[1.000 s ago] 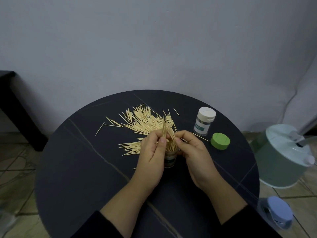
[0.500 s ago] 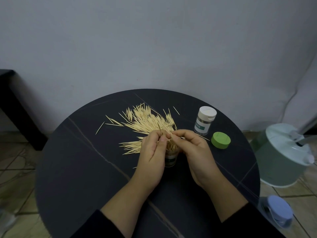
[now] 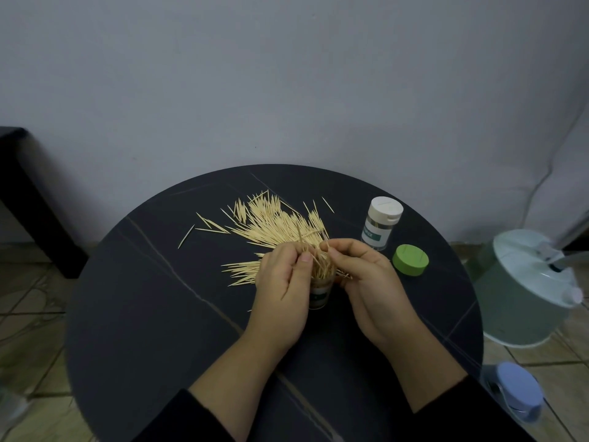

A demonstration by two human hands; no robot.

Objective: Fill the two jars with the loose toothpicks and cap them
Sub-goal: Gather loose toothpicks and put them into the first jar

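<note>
Far right, white-capped jar (image 3: 382,223) looks done. At open jar (image 3: 319,295) mouth, left hand (image 3: 282,288) and right hand (image 3: 366,282) pinch toothpicks (image 3: 320,266). Most of loose pile (image 3: 274,224) remains; green cap (image 3: 410,260) off.

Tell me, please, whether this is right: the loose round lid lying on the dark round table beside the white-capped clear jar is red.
No: the head view shows the round lid is green, not red; it lies on the dark table beside the white-capped jar.

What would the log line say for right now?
left hand: holds open clear plastic jar | right hand: pinches thin wooden toothpicks at its mouth | round green cap: on black table | white-lidded jar: capped
</note>
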